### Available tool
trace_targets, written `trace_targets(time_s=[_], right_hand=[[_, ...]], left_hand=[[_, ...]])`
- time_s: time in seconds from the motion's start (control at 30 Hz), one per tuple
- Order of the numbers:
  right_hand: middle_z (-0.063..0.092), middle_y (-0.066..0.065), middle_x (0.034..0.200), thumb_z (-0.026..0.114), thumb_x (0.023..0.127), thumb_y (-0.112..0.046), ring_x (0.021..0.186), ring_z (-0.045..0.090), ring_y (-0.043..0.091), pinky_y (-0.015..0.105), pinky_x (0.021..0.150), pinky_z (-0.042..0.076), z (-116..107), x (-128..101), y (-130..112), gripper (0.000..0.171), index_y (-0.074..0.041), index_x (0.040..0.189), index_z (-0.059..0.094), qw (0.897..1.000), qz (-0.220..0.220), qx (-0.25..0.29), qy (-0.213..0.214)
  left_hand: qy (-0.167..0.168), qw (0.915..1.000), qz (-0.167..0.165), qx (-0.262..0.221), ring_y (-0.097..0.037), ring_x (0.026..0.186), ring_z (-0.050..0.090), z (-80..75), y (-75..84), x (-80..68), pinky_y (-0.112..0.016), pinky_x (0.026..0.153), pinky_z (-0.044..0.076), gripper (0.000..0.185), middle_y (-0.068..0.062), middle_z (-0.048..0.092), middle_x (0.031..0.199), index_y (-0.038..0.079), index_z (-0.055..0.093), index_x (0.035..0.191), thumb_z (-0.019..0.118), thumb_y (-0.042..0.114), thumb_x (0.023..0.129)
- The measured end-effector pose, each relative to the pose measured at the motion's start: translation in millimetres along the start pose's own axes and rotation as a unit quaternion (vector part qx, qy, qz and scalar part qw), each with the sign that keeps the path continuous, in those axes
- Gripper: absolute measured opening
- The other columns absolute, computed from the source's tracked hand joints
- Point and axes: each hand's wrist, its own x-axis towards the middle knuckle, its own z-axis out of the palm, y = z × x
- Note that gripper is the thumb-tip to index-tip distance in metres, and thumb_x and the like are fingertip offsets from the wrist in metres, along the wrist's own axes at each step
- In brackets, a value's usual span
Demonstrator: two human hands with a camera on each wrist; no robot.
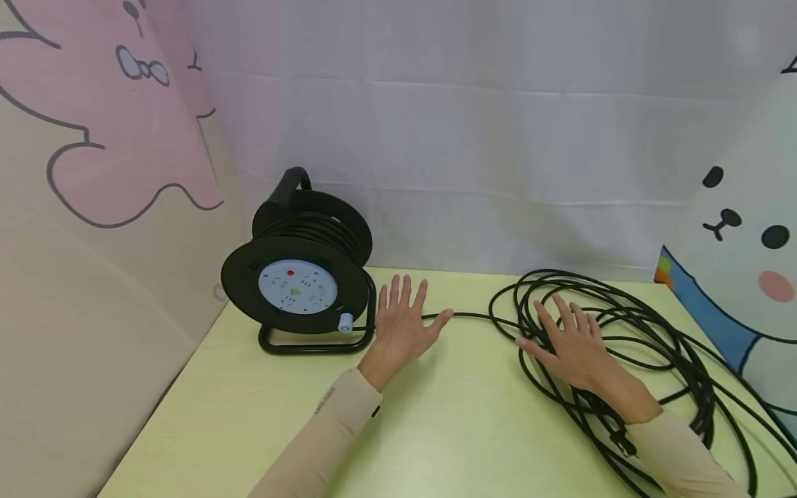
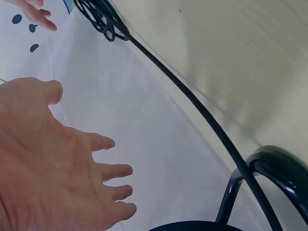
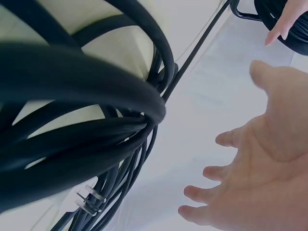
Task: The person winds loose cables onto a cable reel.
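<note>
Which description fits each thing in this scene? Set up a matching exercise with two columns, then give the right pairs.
Column 1
1. cable reel
2. loose cable coil
3. left hand
4. right hand

Column 2
A. lies open above the black loops
B. stands upright at the table's left rear
C. spread out on the table's right side
D. open beside the reel's frame

Pairs: 1-B, 2-C, 3-D, 4-A

Pale green table (image 1: 448,429), cable reel (image 1: 299,283), loose black cable (image 1: 647,339)
</note>
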Motion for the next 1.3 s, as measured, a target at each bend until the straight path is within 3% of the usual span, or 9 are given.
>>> trace_targets(time_s=[0.27, 0.57, 0.7, 0.93, 1.07, 1.3], right_hand=[[0.035, 0.041, 0.148, 0.07, 0.099, -0.029, 0.13, 0.038, 0.064, 0.077, 0.103, 0.034, 0, -1, 2, 0.07, 0.006, 0.151, 0.039, 0.998, -0.053, -0.031, 0.028], [0.055, 0.036, 0.129, 0.075, 0.095, -0.02, 0.116, 0.055, 0.057, 0.068, 0.091, 0.049, 0, -4, 7, 0.057, 0.014, 0.136, 0.053, 0.995, -0.078, -0.022, 0.053], [0.06, 0.035, 0.12, 0.075, 0.095, -0.019, 0.105, 0.062, 0.051, 0.062, 0.082, 0.055, 0, -6, 8, 0.053, 0.015, 0.13, 0.057, 0.996, -0.072, -0.016, 0.046], [0.061, 0.033, 0.112, 0.074, 0.096, -0.017, 0.096, 0.064, 0.048, 0.058, 0.075, 0.056, -2, -6, 11, 0.045, 0.015, 0.124, 0.059, 0.999, -0.052, -0.009, 0.001], [0.061, 0.031, 0.111, 0.073, 0.095, -0.017, 0.094, 0.064, 0.046, 0.056, 0.074, 0.056, -2, -6, 13, 0.046, 0.016, 0.125, 0.058, 0.999, -0.051, -0.007, -0.016], [0.061, 0.03, 0.107, 0.074, 0.094, -0.012, 0.092, 0.064, 0.044, 0.054, 0.073, 0.057, -1, -3, 17, 0.044, 0.017, 0.123, 0.059, 0.998, -0.059, -0.005, -0.024]], left_hand=[[0.059, 0.9966, 0.015, -0.055, -0.04, 0.154, 0.018, -15.4, -0.2, 0.4, -0.056, 0.125, 0.015, 0.077, -0.019, 0.028, 0.165, 0.014, 0.031, 0.162, 0.036, 0.065, 0.105], [0.151, 0.9842, 0.031, -0.087, -0.044, 0.138, 0.041, -33.2, 2.3, 2.4, -0.054, 0.115, 0.037, 0.07, -0.021, 0.046, 0.152, 0.006, 0.044, 0.154, 0.041, 0.057, 0.107], [0.201, 0.974, 0.039, -0.098, -0.041, 0.129, 0.051, -41.2, 2.0, 2.5, -0.053, 0.108, 0.045, 0.063, -0.021, 0.056, 0.143, 0.001, 0.052, 0.146, 0.046, 0.05, 0.107], [0.295, 0.9473, 0.052, -0.115, -0.04, 0.115, 0.062, -65.4, -2.7, 3.6, -0.051, 0.096, 0.053, 0.051, -0.02, 0.067, 0.127, -0.003, 0.063, 0.131, 0.052, 0.041, 0.107], [0.32, 0.938, 0.05, -0.124, -0.04, 0.106, 0.064, -79.6, -7.8, 3.9, -0.05, 0.088, 0.055, 0.048, -0.02, 0.07, 0.121, -0.004, 0.066, 0.127, 0.053, 0.038, 0.107], [0.333, 0.9331, 0.042, -0.128, -0.04, 0.101, 0.064, -100.0, -16.5, 4.1, -0.051, 0.087, 0.056, 0.046, -0.021, 0.072, 0.117, -0.004, 0.069, 0.123, 0.055, 0.037, 0.106]])
